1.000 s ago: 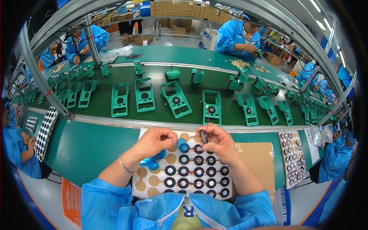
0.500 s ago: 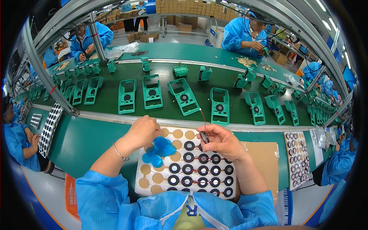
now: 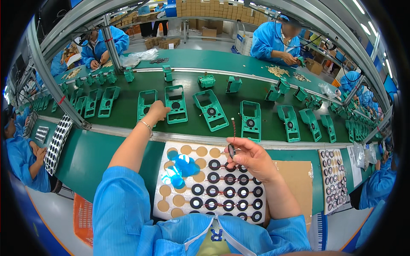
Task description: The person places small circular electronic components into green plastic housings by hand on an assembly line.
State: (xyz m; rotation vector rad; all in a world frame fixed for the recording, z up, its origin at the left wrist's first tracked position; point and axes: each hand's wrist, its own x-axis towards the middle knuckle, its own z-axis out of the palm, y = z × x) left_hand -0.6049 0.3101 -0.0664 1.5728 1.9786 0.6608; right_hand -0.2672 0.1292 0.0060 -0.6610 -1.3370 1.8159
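My right hand (image 3: 252, 160) is closed, pinching a small round black speaker (image 3: 232, 150) on edge above a white foam sheet. A thin twisted wire (image 3: 233, 127) with a pale plug at its end rises from the speaker. Stretched over the belt, my left hand (image 3: 158, 112) overlaps the near part of one green plastic housing (image 3: 146, 97). Its fingertips reach the left edge of the neighbouring green housing (image 3: 176, 91); the bent fingers are partly hidden, so their grip is unclear. The foam sheet (image 3: 161, 177) holds several speakers in rows, with blue translucent discs (image 3: 181, 167) lying over its left part.
More green housings (image 3: 211, 112) with round black parts stand along the dark green belt (image 3: 192, 123). Smaller green units (image 3: 233, 84) sit behind them. A cardboard piece (image 3: 294, 183) lies right of the foam sheet. Metal frame posts (image 3: 47, 81) rise at both sides. Co-workers in blue sit around.
My left hand has moved forward and left from the blue discs to the green housings. The right hand still holds the speaker, whose wire now stands upright. The view has shifted slightly.
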